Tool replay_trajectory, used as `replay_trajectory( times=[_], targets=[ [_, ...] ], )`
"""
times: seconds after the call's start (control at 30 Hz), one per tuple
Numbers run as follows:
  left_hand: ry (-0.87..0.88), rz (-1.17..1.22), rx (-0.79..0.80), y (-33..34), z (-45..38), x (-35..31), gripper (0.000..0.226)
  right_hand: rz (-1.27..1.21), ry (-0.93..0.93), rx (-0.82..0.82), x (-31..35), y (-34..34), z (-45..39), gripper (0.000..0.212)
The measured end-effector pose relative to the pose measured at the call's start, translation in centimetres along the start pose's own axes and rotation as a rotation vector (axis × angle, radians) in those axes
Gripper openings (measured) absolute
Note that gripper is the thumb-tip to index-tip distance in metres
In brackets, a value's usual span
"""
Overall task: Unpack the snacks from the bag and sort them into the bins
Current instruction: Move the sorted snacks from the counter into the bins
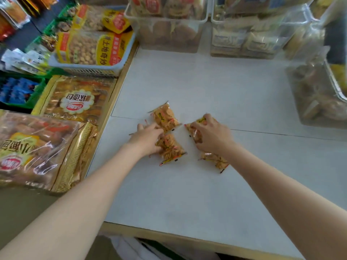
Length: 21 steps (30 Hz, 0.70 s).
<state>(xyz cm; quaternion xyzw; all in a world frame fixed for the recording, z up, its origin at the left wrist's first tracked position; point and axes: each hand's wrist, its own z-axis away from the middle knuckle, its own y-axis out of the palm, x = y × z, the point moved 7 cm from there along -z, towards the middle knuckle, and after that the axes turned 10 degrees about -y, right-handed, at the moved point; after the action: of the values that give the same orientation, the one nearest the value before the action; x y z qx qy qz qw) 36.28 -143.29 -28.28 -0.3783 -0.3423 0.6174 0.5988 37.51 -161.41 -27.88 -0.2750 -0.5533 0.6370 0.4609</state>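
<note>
Four small orange snack packets lie mid-table on the white tabletop [216, 87]. The left hand [148, 139] grips the near-left packet [171, 149], just below the far-left packet [166, 117]. The right hand [211, 135] clamps the far-right packet [195, 131]; the near-right packet [215, 160] lies by its wrist. Their print is unreadable. Far left, a peanut bag [90, 48] reads "土地奇炒". Clear bins [165, 21] stand far.

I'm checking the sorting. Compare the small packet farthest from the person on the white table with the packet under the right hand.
The far packet lies free and fully visible; the packet under the right hand is mostly covered. The far packet is touched at most at its near edge by the left hand; the other has the right hand closed over it. Both are small clear packets of orange-brown snacks on the table.
</note>
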Motion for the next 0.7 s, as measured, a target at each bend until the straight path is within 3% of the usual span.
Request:
replay_trajectory(
  times=[0.13, 0.23, 0.33, 0.43, 0.57, 0.7],
  targets=[
    [-0.013, -0.097, -0.032, 1.3, 5.6, 0.7, 0.054, -0.044, -0.047, 0.014, 4.3, 1.7, 2.7, 0.066],
    [0.003, -0.219, -0.098, 1.0, 6.9, 1.0, 0.094, -0.011, 0.007, -0.051, 6.3, 1.8, 4.4, 0.074],
    [0.094, -0.441, -0.089, 0.5, 5.7, -0.7, 0.124, 0.016, 0.116, -0.043, 7.1, 2.1, 5.6, 0.097],
    [0.088, -0.493, 0.054, 0.5, 3.2, -1.1, 0.122, -0.018, 0.213, 0.019, 6.9, 2.5, 5.7, 0.109],
    [0.125, -0.387, 0.262, 1.3, 1.1, -0.3, 0.111, -0.090, 0.285, 0.101, 6.2, 3.1, 4.8, 0.099],
    [0.283, -0.195, 0.177, 0.8, 1.6, 1.5, 0.073, -0.142, 0.435, 0.084, 7.6, 2.9, 4.6, 0.076]
  ],
)
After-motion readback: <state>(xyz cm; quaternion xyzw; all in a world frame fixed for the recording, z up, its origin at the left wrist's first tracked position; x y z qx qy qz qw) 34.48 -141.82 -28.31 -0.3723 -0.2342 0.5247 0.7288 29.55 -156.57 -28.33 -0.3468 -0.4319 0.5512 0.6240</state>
